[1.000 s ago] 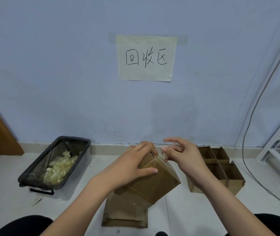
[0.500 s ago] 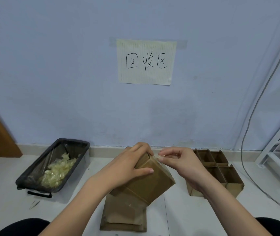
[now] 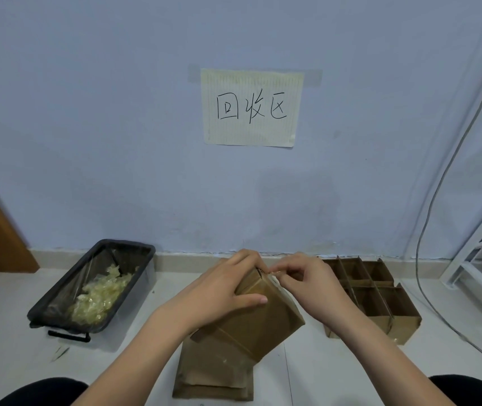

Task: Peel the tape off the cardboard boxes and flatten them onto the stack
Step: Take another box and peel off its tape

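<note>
right hand (image 3: 307, 281) now lower, pinching tape (image 3: 273, 277)

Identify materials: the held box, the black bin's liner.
Held box: brown cardboard, matte, creased edges; a glossy strip at its top edge looks like clear tape. Black bin: likely rigid plastic; its liner seems thin clear film, judging by wrinkles and glare.

The box (image 3: 260, 320) is brown cardboard with a faintly glossy face, and the flattened stack (image 3: 213, 376) under it is matt, rougher cardboard. The black plastic bin (image 3: 146, 253) has a shiny clear liner holding crumpled, glossy yellowish tape (image 3: 99, 294). The wall sign (image 3: 251, 106) is matt lined paper.
</note>
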Motion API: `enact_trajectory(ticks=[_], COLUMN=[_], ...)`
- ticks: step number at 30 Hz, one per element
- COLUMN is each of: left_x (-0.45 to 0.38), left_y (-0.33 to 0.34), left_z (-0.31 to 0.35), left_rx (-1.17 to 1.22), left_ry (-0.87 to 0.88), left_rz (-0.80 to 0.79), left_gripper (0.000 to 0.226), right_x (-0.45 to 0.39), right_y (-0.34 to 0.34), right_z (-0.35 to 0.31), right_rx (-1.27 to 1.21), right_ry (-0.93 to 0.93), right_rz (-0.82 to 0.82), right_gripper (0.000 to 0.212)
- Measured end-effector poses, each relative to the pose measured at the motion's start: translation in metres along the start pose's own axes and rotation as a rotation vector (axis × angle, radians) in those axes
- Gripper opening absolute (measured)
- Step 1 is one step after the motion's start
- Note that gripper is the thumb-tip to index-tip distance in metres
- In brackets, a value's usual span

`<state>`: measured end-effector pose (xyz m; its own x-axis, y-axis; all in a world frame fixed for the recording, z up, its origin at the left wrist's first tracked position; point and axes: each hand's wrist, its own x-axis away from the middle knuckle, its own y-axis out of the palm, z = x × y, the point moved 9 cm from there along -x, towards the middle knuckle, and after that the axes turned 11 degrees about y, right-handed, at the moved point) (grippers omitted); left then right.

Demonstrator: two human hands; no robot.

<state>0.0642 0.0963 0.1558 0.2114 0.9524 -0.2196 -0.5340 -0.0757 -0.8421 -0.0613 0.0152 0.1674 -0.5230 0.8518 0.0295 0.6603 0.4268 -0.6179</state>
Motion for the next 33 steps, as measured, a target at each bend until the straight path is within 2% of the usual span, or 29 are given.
enact_trajectory(ticks=[6, 11, 15, 20, 24, 27, 30, 33], left_x=[-0.001, 0.002, 0.001, 0.001, 0.001, 0.001, 0.000, 0.001], left_y=[0.001, -0.007, -0.003, -0.002, 0.003, 0.010, 0.014, 0.015], left_z=[0.001, -0.005, -0.001, -0.003, -0.005, -0.009, -0.008, -0.009], left_rx=[0.053, 0.075, 0.048, -0.022, -0.021, -0.056, -0.082, -0.111], left_ry=[-0.001, -0.045, -0.034, -0.033, -0.017, -0.041, -0.041, -0.047], left_rz=[-0.011, 0.016, -0.003, -0.018, -0.044, -0.081, -0.107, -0.131], left_gripper=[0.040, 0.042, 0.043, 0.046, 0.064, 0.081, 0.080, 0.076], right_x=[-0.001, -0.006, -0.002, -0.003, -0.001, 0.002, 0.002, -0.003], right_y=[-0.004, -0.027, -0.025, -0.012, -0.012, -0.010, 0.000, 0.003], right_z=[-0.006, 0.003, 0.006, 0.009, 0.007, 0.000, -0.003, 0.000], right_rx=[0.091, 0.047, -0.088, -0.089, -0.016, 0.064, 0.214, 0.346], right_ry=[-0.055, 0.012, 0.053, 0.092, 0.072, -0.010, -0.088, -0.069], right_rz=[0.012, 0.088, 0.050, -0.070, -0.047, -0.027, -0.054, -0.042], right_gripper=[0.010, 0.006, 0.015, 0.017, 0.013, 0.020, 0.025, 0.012])
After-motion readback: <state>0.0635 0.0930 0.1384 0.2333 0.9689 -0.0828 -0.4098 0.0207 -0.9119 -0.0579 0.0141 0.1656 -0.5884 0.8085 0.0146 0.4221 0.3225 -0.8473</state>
